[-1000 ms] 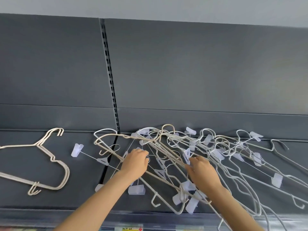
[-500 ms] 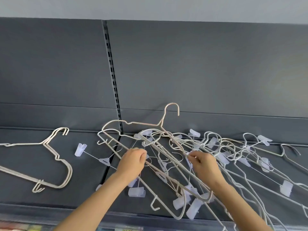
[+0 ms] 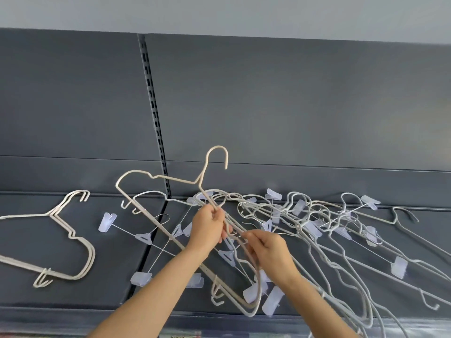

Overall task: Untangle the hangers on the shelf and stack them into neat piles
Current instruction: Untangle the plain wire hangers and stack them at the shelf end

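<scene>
A tangle of pale wire hangers (image 3: 324, 230), some with clear plastic clips, covers the right half of the dark grey shelf (image 3: 117, 296). My left hand (image 3: 207, 228) grips a beige hanger (image 3: 146, 211) by its shoulder wire and holds it tilted up out of the tangle, hook pointing upward. Just to the right, my right hand (image 3: 271, 252) pinches the wires of tangled hangers beneath it. At the left end of the shelf, a few beige hangers lie nested in a neat pile (image 3: 61, 237).
A clip hanger (image 3: 136, 234) lies loose between the pile and the tangle. The shelf's grey back panel (image 3: 292, 118) rises behind, with a slotted upright (image 3: 156, 118). Some hangers overhang the shelf's front edge at the lower right.
My left hand has lifted the beige hanger higher out of the tangle, its hook rising well above the shelf. My right hand has shifted left and down onto the wires beneath.
</scene>
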